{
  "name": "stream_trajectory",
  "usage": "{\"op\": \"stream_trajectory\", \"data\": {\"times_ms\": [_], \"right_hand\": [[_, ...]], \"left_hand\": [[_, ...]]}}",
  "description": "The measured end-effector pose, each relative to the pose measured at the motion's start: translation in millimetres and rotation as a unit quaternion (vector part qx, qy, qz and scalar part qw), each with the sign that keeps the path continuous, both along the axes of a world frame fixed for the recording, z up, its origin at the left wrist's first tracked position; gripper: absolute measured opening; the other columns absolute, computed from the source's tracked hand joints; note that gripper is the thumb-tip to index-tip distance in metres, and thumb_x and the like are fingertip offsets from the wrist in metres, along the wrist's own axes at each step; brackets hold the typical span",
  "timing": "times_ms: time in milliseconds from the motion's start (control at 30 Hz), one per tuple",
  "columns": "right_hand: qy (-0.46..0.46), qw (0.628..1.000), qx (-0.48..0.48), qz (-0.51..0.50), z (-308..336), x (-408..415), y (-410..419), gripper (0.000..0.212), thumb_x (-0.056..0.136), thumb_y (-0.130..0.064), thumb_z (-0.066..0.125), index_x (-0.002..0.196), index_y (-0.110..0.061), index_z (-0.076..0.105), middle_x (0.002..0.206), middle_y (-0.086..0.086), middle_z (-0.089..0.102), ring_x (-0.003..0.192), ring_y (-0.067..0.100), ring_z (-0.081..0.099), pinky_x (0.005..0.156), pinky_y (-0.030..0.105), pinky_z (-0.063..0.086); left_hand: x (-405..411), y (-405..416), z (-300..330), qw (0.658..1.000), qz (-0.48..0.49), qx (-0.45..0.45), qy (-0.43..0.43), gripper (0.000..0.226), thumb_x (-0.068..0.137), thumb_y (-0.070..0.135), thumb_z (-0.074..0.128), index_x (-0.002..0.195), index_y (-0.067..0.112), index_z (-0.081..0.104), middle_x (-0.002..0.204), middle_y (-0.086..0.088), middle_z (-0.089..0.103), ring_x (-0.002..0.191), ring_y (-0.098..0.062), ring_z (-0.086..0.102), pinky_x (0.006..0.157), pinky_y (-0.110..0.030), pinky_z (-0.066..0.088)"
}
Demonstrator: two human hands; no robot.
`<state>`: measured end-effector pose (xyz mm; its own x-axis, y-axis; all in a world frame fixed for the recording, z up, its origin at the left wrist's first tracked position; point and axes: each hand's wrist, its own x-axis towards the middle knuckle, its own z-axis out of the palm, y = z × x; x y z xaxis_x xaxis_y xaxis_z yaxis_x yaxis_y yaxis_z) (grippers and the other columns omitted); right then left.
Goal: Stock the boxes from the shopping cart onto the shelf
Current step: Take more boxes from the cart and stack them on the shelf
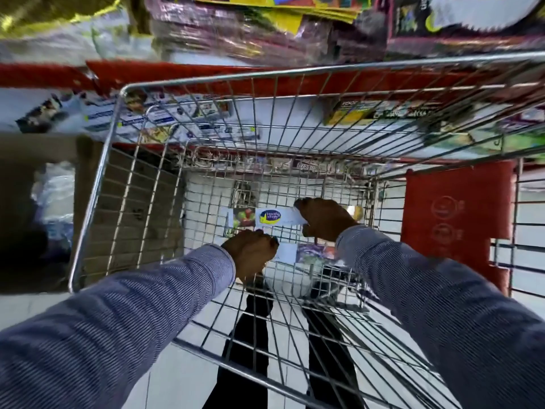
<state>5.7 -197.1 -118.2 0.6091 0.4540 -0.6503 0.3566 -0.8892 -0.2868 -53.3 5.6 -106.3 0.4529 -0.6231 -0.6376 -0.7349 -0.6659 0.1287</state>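
Both my arms reach down into a wire shopping cart [124, 93]. A flat white box [271, 217] with a blue and yellow logo and a fruit picture lies on the cart's floor. My right hand [323, 221] grips its right end. A second white box [306, 252] with a purple picture lies nearer to me, partly hidden. My left hand [250, 255] is closed over the left end of that box. The shelf [295, 81] with red edges stands just beyond the cart, lined with similar boxes.
A brown cardboard carton [38, 208] with plastic-wrapped goods stands on the floor left of the cart. A red child-seat flap [460, 208] hangs on the cart's right side. Bags and packets fill the upper shelf [265, 28]. My legs show under the cart.
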Motion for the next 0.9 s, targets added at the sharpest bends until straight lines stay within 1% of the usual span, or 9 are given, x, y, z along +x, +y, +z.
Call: {"op": "stream_trajectory", "data": {"times_ms": [67,200,367,433,567,633,733,833,900], "right_hand": [[-0.011,1.0,-0.007,-0.006,3,4,-1,0.068,0.085,-0.024,0.066,0.143,-0.006,0.036,0.135,0.017,0.055,0.119,0.037,0.056,0.097,0.045,0.05],[-0.051,0.998,0.016,-0.014,26,11,-6,0.065,0.084,-0.032,0.063,0.139,-0.007,0.038,0.13,0.017,0.057,0.114,0.037,0.059,0.092,0.041,0.048],[-0.156,0.986,0.047,0.027,102,24,-14,0.057,0.085,-0.045,0.056,0.131,-0.013,0.05,0.122,0.013,0.065,0.109,0.032,0.063,0.086,0.038,0.05],[-0.202,0.976,0.061,0.045,146,33,-15,0.049,0.083,-0.048,0.054,0.123,-0.019,0.056,0.114,0.007,0.069,0.102,0.031,0.066,0.081,0.036,0.051],[-0.271,0.956,0.081,0.071,245,51,-15,0.048,0.079,-0.058,0.053,0.111,-0.023,0.06,0.104,0.002,0.072,0.099,0.028,0.067,0.075,0.034,0.047],[-0.303,0.946,0.078,0.078,292,60,-15,0.054,0.079,-0.061,0.053,0.117,-0.023,0.06,0.109,0.004,0.073,0.102,0.028,0.067,0.074,0.034,0.045],[-0.371,0.921,0.084,0.084,378,74,-20,0.06,0.08,-0.06,0.056,0.127,-0.021,0.058,0.115,0.009,0.072,0.104,0.031,0.067,0.078,0.038,0.051],[-0.428,0.896,0.073,0.09,449,88,-23,0.055,0.083,-0.06,0.056,0.125,-0.025,0.059,0.11,0.007,0.072,0.1,0.03,0.068,0.066,0.034,0.044],[-0.447,0.889,0.07,0.079,486,99,-26,0.054,0.082,-0.059,0.056,0.126,-0.028,0.058,0.108,0.005,0.073,0.098,0.03,0.068,0.064,0.033,0.041]], "left_hand": [[0,-7,-7,0.999,0.033,0.011,0.018,0.033,0.094,0.007,0.051,0.125,-0.005,0.049,0.111,-0.021,0.068,0.098,-0.039,0.067,0.074,-0.044,0.053],[4,-11,-9,0.997,0.075,0.001,0.035,0.029,0.089,-0.001,0.055,0.117,-0.002,0.054,0.114,-0.021,0.067,0.1,-0.04,0.067,0.075,-0.043,0.052],[15,-11,36,0.991,0.121,-0.042,0.036,0.037,0.09,0.01,0.06,0.126,0.003,0.055,0.124,-0.018,0.064,0.11,-0.039,0.062,0.088,-0.043,0.05],[23,-6,75,0.988,0.135,-0.071,0.015,0.039,0.09,0.018,0.062,0.127,0.006,0.056,0.125,-0.015,0.064,0.111,-0.037,0.062,0.091,-0.042,0.051],[40,8,174,0.977,0.151,-0.139,-0.053,0.037,0.081,0.02,0.064,0.117,0.012,0.063,0.116,-0.012,0.068,0.107,-0.036,0.064,0.086,-0.04,0.054],[48,14,222,0.968,0.151,-0.176,-0.093,0.039,0.076,0.023,0.064,0.114,0.013,0.065,0.113,-0.012,0.07,0.104,-0.036,0.065,0.082,-0.041,0.056],[60,17,305,0.949,0.135,-0.215,-0.184,0.042,0.069,0.029,0.065,0.11,0.019,0.065,0.108,-0.007,0.072,0.099,-0.035,0.068,0.072,-0.036,0.057],[72,18,369,0.931,0.107,-0.232,-0.259,0.052,0.068,0.032,0.072,0.118,0.022,0.063,0.117,-0.004,0.072,0.103,-0.031,0.068,0.074,-0.034,0.059],[83,18,400,0.918,0.115,-0.247,-0.289,0.06,0.064,0.034,0.077,0.121,0.024,0.063,0.112,0.001,0.074,0.096,-0.024,0.07,0.068,-0.029,0.059]]}}
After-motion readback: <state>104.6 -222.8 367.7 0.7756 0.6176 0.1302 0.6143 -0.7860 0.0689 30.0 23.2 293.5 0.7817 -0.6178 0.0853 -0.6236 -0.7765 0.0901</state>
